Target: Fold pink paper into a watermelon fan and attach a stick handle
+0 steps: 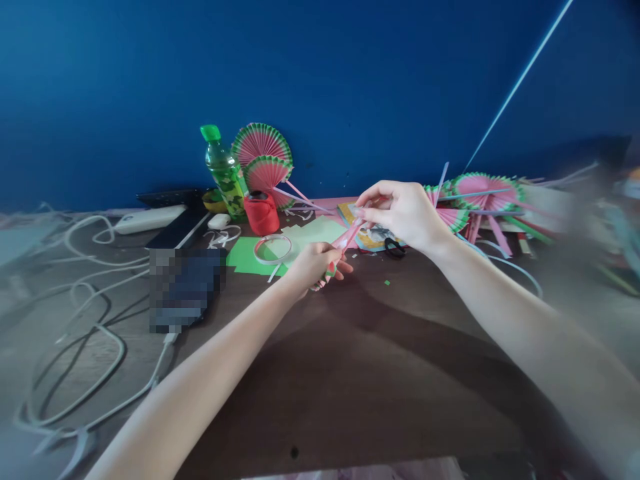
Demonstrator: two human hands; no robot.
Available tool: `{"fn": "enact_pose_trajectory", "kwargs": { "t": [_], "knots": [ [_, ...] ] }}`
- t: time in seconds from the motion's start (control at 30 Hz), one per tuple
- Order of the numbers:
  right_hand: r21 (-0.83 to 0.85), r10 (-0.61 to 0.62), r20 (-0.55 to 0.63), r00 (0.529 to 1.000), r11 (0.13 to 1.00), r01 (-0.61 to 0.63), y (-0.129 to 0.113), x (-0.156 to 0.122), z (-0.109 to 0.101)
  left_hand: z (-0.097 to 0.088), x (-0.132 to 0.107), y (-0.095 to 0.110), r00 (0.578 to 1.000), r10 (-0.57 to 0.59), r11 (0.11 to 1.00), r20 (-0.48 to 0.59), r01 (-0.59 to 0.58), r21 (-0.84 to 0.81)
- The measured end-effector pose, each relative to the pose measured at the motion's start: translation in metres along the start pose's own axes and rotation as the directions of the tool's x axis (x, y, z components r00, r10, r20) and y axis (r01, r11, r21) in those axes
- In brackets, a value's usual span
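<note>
My left hand (315, 264) is closed round the lower end of a folded pink paper fan with a green edge (345, 241). My right hand (403, 213) pinches the fan's upper end, fingers pressed together. Both hands hold it a little above the dark brown table (360, 373), in front of green paper sheets (250, 257) and a roll of tape (273, 249).
A green bottle (223, 170), two open pink fans (263, 163) and a red spool of thread (261, 213) stand at the blue wall. More pink fans (480, 197) lie at the right. White cables (85, 293), a power bank (150, 219) and a phone (183, 287) lie left. Black scissors (395, 248) lie near my right hand.
</note>
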State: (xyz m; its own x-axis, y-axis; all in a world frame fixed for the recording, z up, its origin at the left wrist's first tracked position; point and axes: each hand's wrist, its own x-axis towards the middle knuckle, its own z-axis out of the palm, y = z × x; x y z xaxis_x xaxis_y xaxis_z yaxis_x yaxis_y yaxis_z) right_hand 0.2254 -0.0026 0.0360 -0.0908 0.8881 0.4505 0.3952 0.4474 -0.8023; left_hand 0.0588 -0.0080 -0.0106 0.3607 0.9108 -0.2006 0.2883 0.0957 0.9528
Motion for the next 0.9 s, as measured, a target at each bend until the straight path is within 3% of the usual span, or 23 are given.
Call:
{"fn": "enact_pose_trajectory", "kwargs": {
  "t": [0.3,0.53,0.8,0.9],
  "knots": [
    [-0.004,0.025,0.021,0.999,1.000,-0.025,0.010,0.003,0.001,0.006,-0.001,-0.001,0.999,-0.008,1.000,-0.045,0.006,-0.025],
    [-0.039,-0.030,-0.087,0.996,0.999,0.026,0.014,0.006,-0.002,0.008,0.001,-0.005,0.999,-0.032,0.994,-0.026,0.030,-0.107],
    [0.086,0.053,0.082,0.995,0.994,-0.060,0.007,0.003,-0.001,0.008,0.003,-0.009,0.999,-0.049,0.989,-0.010,0.047,-0.137],
    [0.089,0.055,0.080,0.995,0.994,-0.062,0.010,0.003,0.001,0.008,0.002,-0.008,0.999,-0.033,0.986,0.018,0.036,-0.164]
  ]
}}
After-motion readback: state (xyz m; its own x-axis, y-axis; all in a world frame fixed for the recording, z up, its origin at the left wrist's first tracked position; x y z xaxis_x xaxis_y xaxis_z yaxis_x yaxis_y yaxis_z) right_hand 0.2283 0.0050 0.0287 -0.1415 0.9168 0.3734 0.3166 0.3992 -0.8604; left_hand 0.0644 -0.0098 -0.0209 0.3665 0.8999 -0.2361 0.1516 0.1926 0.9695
